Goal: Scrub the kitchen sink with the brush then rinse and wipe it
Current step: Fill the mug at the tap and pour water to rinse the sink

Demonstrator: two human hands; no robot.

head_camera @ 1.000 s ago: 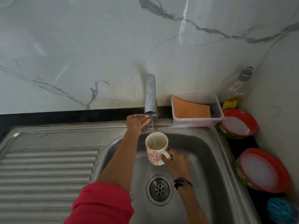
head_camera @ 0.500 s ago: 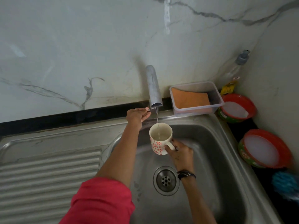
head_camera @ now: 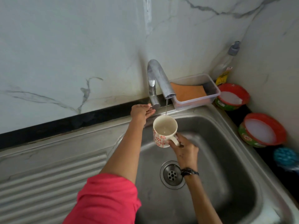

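Over the steel sink, the right hand grips a patterned mug by its handle under the tap, catching a thin stream. The left hand touches the tap's base, fingers relaxed. A blue brush lies at the counter's right edge.

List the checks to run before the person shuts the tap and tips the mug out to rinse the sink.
1. Right hand grips mug by its handle: ok.
2. Mug upright under the stream: ok.
3. Left hand at the tap base: ok.
4. Fill level in mug: cannot tell.
5. Sink drain unblocked: ok.
6. Blue brush beside sink: ok.
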